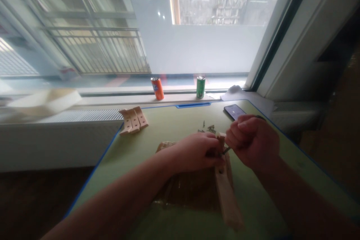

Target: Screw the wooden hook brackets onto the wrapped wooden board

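Leftmost, a pale tray (46, 101) sits blurred on the sill. Three drilled wooden pieces (134, 120) lie at the table's far left corner; an orange can (158, 89) stands beyond. The left forearm covers part of a brown packet (194, 191). The left hand (201, 152) has fingers drawn narrow at the wooden bar (229, 202), which lies over the packet; their grip cannot be told. Loose screws (210, 129) lie just beyond, below a green can (200, 87). The right hand (251, 140), fist closed around a thin-shafted tool (226, 150), partly blocks the phone (234, 111).
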Action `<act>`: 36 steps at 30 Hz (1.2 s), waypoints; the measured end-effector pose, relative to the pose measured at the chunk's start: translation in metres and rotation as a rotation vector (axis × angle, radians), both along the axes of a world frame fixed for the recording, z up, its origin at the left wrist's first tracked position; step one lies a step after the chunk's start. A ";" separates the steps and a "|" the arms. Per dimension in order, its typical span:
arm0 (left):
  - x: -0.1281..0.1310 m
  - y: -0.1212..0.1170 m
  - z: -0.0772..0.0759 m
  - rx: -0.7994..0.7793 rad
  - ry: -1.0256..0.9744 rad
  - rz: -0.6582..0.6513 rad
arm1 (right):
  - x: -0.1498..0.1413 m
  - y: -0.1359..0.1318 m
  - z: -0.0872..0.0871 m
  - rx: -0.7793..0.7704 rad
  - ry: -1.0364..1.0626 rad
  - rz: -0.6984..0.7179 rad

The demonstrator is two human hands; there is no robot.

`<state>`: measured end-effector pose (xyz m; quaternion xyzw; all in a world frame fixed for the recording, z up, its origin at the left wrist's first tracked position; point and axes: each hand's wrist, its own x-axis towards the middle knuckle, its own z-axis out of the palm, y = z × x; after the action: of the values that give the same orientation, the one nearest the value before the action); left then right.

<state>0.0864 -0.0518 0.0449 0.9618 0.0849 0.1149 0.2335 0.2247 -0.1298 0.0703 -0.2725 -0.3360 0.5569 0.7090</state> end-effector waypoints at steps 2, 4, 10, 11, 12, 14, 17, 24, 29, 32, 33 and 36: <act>0.000 0.000 0.000 -0.009 -0.001 0.009 | -0.002 0.000 0.000 0.001 -0.019 -0.005; 0.000 0.000 0.000 -0.018 -0.003 0.011 | -0.004 0.001 0.000 0.016 -0.037 -0.006; -0.001 0.002 -0.002 -0.069 -0.016 -0.018 | -0.011 0.005 -0.001 0.028 -0.055 -0.026; -0.002 0.002 -0.002 -0.075 -0.017 -0.019 | -0.012 0.005 -0.001 0.022 -0.055 -0.023; -0.002 0.002 -0.002 -0.080 -0.020 -0.019 | -0.012 0.006 -0.001 0.015 -0.056 -0.022; -0.002 0.002 -0.002 -0.084 -0.023 -0.020 | -0.013 0.006 -0.001 0.008 -0.063 -0.024; -0.003 0.001 -0.002 -0.089 -0.030 -0.021 | -0.014 0.005 -0.001 0.006 -0.070 -0.041; -0.003 0.001 0.001 -0.115 -0.034 -0.025 | -0.016 0.000 -0.004 -0.005 -0.076 -0.079; -0.003 -0.001 0.004 -0.126 0.001 -0.006 | -0.012 -0.002 -0.004 -0.003 -0.096 -0.113; -0.003 -0.002 0.004 -0.141 0.011 -0.003 | -0.012 -0.002 -0.004 -0.022 -0.062 -0.097; -0.002 -0.002 0.004 -0.144 0.012 -0.004 | -0.012 -0.002 -0.004 -0.026 -0.051 -0.093; -0.002 -0.002 0.004 -0.144 0.007 -0.006 | -0.015 -0.001 -0.004 -0.030 -0.048 -0.107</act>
<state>0.0841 -0.0533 0.0491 0.9432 0.0908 0.1046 0.3020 0.2098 -0.1307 0.0664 -0.3138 -0.3295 0.5166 0.7253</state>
